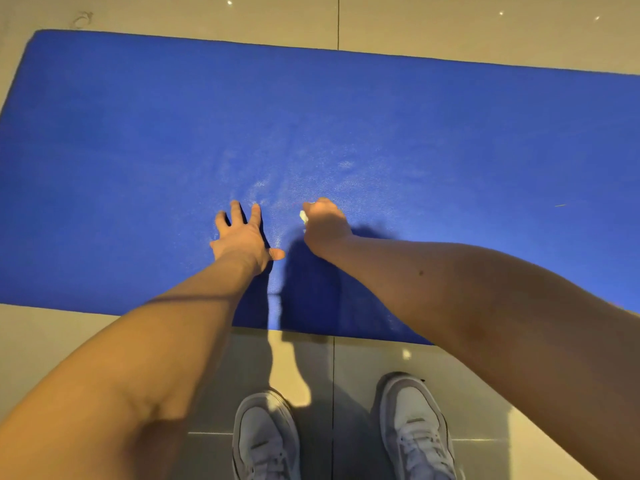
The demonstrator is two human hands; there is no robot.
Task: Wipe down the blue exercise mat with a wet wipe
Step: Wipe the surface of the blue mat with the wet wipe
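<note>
floor: glossy beige tiles | dark grout lines | small light glints

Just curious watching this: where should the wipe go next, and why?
Probably sweep the right hand and its wipe sideways to the right. The sheen on the mat sits only around the hands; the left hand is flat, bracing it.

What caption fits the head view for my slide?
Right hand presses a wet wipe on the blue exercise mat; left hand rests flat.
</note>
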